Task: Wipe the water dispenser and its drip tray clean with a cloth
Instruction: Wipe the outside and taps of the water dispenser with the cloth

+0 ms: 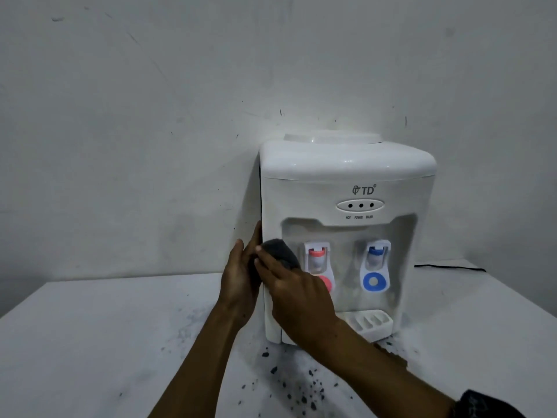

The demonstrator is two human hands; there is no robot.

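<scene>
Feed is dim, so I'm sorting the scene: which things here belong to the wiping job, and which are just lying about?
Job: water dispenser, drip tray, cloth, right hand, left hand.
Lying about: black cable, dark specks on table.

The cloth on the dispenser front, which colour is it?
Dark grey; the cloth shows best in the head view.

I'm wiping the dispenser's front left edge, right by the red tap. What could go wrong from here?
1. The right hand holds the cloth just beside the red tap; a slip could press its lever and possibly release water.
2. Dark specks lie on the table before the dispenser; a cloth dragged through them might smear its white front or the drip tray.
</scene>
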